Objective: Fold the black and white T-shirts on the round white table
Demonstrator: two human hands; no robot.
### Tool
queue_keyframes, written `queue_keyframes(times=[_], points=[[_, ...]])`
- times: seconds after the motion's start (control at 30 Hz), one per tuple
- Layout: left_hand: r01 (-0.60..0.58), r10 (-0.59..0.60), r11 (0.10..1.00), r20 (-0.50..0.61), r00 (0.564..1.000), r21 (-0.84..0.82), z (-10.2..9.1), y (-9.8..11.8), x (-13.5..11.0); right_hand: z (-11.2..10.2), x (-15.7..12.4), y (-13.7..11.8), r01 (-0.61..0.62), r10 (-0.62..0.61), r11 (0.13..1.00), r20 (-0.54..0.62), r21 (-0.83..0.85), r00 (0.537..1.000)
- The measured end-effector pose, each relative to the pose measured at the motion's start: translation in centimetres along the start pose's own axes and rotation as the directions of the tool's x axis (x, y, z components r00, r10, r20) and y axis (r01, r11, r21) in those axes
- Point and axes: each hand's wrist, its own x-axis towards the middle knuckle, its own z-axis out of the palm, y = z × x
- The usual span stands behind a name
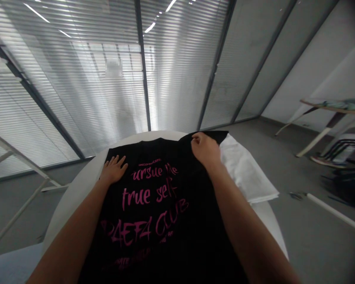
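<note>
A black T-shirt (154,181) with pink lettering lies spread over a round white table (77,189). My left hand (114,169) rests flat on the shirt's left side near its far edge, fingers spread. At the far right part of the shirt, my right hand (205,148) has its fingers curled together at the black fabric, pinching it. Beside my right forearm lies a folded white cloth (248,169), partly under the black fabric. The near end of the shirt runs out of view between my forearms.
Behind the table stands a glass partition with blinds (171,71). A wooden-topped table (331,106) with cloth on it is at the right, with a dark bag-like heap (346,185) below. A white metal frame (26,161) stands at the left; a pale sheet (17,264) lies lower left.
</note>
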Motion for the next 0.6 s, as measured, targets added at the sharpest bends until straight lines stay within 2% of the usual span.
queue_keyframes(times=[0.03,0.1,0.17,0.3,0.53,0.6], points=[[0.004,-0.004,1.0,-0.001,1.0,-0.003,0.0,0.0,-0.1,-1.2,0.9,0.8,-0.103,0.1,0.993,-0.059,-0.063,0.993],[0.011,-0.011,1.0,-0.005,1.0,-0.008,0.1,-0.1,-0.4,-2.7,2.8,2.5,-0.247,0.233,0.955,-0.105,-0.163,0.967],[0.02,-0.02,1.0,-0.013,1.0,-0.01,0.1,-0.1,-0.7,-2.9,4.3,4.2,-0.327,0.324,0.918,-0.053,-0.224,0.945],[0.039,-0.04,0.999,-0.031,0.999,-0.016,0.1,0.0,-1.0,-1.6,5.9,6.3,-0.344,0.385,0.897,0.11,-0.278,0.916],[0.035,-0.036,0.999,-0.032,0.999,-0.035,0.2,-0.2,-0.8,-0.8,6.6,6.9,-0.453,0.488,0.85,0.076,-0.268,0.87],[0.036,-0.037,0.999,-0.031,0.999,-0.038,0.2,-0.3,-0.7,-0.7,7.1,7.4,-0.418,0.443,0.874,0.057,-0.247,0.895]])
